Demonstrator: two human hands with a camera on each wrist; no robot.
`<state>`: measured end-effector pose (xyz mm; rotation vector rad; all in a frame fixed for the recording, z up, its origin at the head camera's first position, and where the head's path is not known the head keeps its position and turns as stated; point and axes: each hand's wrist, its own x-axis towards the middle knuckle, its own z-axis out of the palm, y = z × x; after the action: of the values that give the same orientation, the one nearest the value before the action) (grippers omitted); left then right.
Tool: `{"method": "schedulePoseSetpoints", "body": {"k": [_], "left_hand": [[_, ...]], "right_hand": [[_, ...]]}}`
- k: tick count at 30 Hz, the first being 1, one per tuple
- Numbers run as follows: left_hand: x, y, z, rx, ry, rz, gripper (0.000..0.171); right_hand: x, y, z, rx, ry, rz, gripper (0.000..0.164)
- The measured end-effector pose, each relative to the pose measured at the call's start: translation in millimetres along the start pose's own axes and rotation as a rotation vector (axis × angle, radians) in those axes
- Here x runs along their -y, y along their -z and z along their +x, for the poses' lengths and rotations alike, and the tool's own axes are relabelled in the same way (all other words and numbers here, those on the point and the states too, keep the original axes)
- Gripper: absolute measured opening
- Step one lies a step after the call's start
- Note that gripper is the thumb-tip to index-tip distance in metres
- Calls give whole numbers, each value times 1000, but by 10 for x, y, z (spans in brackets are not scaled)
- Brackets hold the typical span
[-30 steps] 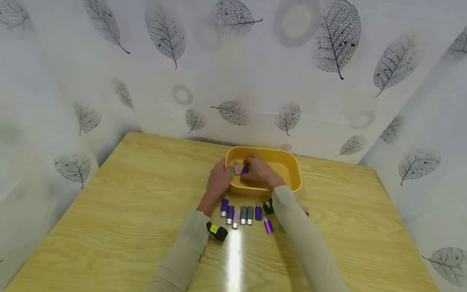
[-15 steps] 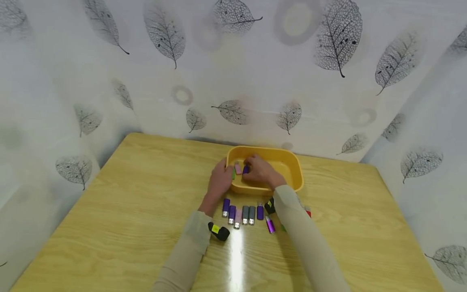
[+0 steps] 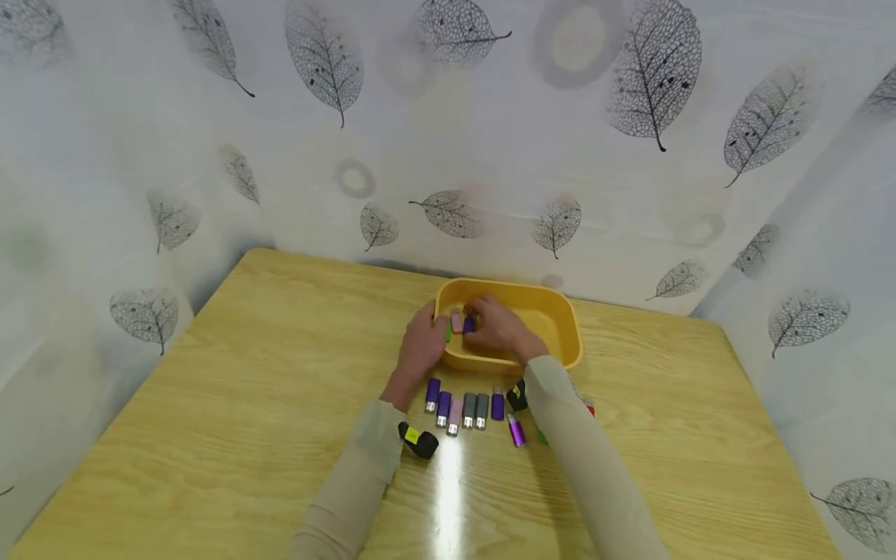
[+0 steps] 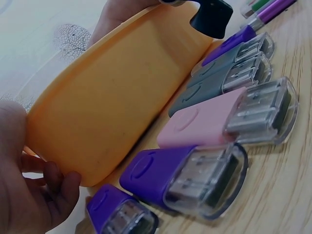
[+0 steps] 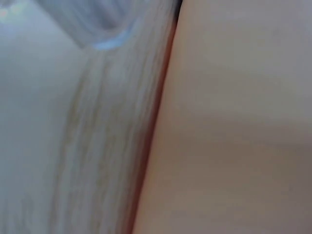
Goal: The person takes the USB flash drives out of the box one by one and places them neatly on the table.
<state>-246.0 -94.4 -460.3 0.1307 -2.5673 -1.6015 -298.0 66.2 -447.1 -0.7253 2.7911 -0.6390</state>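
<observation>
In the head view, my left hand (image 3: 420, 346) grips the left end of a yellow plastic tray (image 3: 570, 330). Curled fingers (image 4: 63, 190) meet the tray's lower corner in the left wrist view. My right hand (image 3: 498, 325) reaches into the tray and pinches a purple USB stick (image 3: 468, 325), partly hidden by the fingers. Beside it in the tray lie a pink USB stick (image 3: 456, 321) and a green one (image 3: 448, 333), half covered by the left hand. The right wrist view is blurred and shows the tray's wall (image 5: 234, 122) close up, not the hand.
Before the tray several capped USB sticks form a rough row: purple (image 3: 433, 395), pink (image 3: 455, 416) and grey (image 3: 469, 410). A shiny purple stick (image 3: 516, 429) lies nearer me. Green and red pieces show beside the right sleeve (image 3: 588, 443). A leaf-patterned curtain (image 3: 448, 140) hangs behind the table.
Both hands stay at the tray, the right one still at the purple USB stick. Only the head view has shifted slightly.
</observation>
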Motion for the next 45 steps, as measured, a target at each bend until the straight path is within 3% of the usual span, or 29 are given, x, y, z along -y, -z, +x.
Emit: {"method": "schedulePoseSetpoints", "body": {"k": [8,18,35,45], "left_hand": [[-5,-63,-39,47,26,6,34],[35,-192,-143,68,7,-3,34],[-69,-124,-2,40,-18,6,33],[34,-76,9,-8,11,5,30]], "right_hand": [[-51,-26,-51,-20,37,35,43],[-127,-98,-205,-3,-25,24,43],[-118,21,-99,-46,1,22,44],[-33,-13,-11,-13,32,18,41]]}}
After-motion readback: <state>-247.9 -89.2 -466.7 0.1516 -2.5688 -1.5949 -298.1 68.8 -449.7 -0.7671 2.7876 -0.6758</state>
